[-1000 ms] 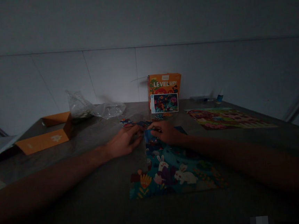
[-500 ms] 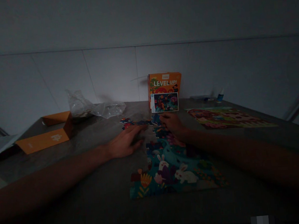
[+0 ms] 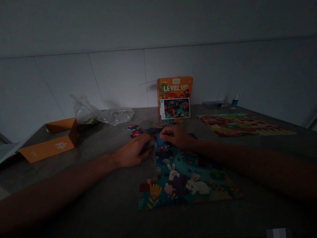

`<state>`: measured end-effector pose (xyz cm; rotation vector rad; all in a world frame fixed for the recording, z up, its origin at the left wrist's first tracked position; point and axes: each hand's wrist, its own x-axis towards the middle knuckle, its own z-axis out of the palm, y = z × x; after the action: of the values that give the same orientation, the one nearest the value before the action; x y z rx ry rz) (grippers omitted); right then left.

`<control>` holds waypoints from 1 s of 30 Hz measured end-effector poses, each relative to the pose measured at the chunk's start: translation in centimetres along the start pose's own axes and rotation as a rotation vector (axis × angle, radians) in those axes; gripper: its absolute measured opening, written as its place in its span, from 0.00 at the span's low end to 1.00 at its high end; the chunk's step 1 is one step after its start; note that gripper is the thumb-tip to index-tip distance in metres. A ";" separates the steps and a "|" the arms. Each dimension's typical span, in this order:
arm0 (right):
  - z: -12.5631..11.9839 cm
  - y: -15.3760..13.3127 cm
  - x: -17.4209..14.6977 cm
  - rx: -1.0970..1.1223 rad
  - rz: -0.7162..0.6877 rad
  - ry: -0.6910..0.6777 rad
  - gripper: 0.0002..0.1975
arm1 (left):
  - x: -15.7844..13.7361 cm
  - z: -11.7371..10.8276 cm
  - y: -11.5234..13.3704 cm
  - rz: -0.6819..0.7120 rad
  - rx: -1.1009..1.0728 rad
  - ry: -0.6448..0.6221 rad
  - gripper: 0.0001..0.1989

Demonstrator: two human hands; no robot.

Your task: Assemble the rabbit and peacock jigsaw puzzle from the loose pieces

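A partly joined jigsaw puzzle [image 3: 181,183] with white rabbits and flowers lies flat on the table before me. My right hand [image 3: 178,137] is over its far part, fingers pinched on a blue puzzle piece [image 3: 159,141] at its left edge. My left hand [image 3: 135,150] rests on the table just left of the puzzle, thumb apart from the stretched fingers. Its fingertips reach the loose puzzle pieces [image 3: 135,132] beyond it; whether they press on one is too dark to tell. A small picture card [image 3: 175,108] of the puzzle leans on an orange box [image 3: 175,84].
An open orange box tray [image 3: 48,145] stands at the left, with clear plastic bags [image 3: 116,116] behind it. Another puzzle [image 3: 245,124], a farm scene, lies at the right. A small bottle [image 3: 235,101] is near the wall. The grey table [image 3: 99,205] ends close in front of me.
My right hand has drawn nearer and slightly left, bringing the blue piece from the puzzle's far end to its left edge. My left hand has hardly moved.
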<state>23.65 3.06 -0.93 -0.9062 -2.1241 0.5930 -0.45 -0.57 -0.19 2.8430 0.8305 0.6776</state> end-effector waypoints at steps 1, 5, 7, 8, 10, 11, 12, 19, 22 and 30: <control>0.0 0.1 0.0 -0.008 -0.004 -0.002 0.08 | 0.0 0.0 0.0 0.004 0.000 -0.004 0.13; 0.1 0.2 0.0 -0.032 -0.012 -0.022 0.08 | 0.1 0.0 0.1 0.031 0.003 -0.022 0.12; 0.1 0.2 0.0 -0.040 -0.016 -0.038 0.08 | 0.1 -0.1 0.2 0.033 0.005 -0.024 0.12; 0.1 0.2 0.0 -0.039 -0.017 -0.047 0.08 | 0.1 -0.1 0.2 0.034 0.006 -0.024 0.12; 0.1 0.2 -0.1 -0.034 -0.016 -0.064 0.08 | 0.1 -0.1 0.2 0.034 0.009 -0.022 0.12; 0.2 0.2 -0.1 -0.033 -0.016 -0.070 0.08 | 0.1 -0.2 0.2 0.033 0.012 -0.021 0.11; 0.2 0.3 -0.1 -0.033 -0.017 -0.072 0.08 | 0.1 -0.2 0.3 0.032 0.015 -0.022 0.11; 0.2 0.2 -0.3 -0.087 -0.020 -0.076 0.10 | 0.1 -0.5 0.4 0.042 0.011 -0.034 0.12; 0.2 0.2 -0.2 -0.083 -0.027 -0.089 0.11 | 0.1 -0.6 0.5 0.057 0.014 -0.037 0.13; 0.1 -0.1 -0.5 -0.111 -0.043 -0.097 0.10 | 0.3 -0.3 0.3 -0.017 -0.246 0.030 0.14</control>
<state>23.74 2.60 -1.11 -0.9059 -2.2765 0.5103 -0.26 -0.65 0.27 2.6100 0.7190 0.7638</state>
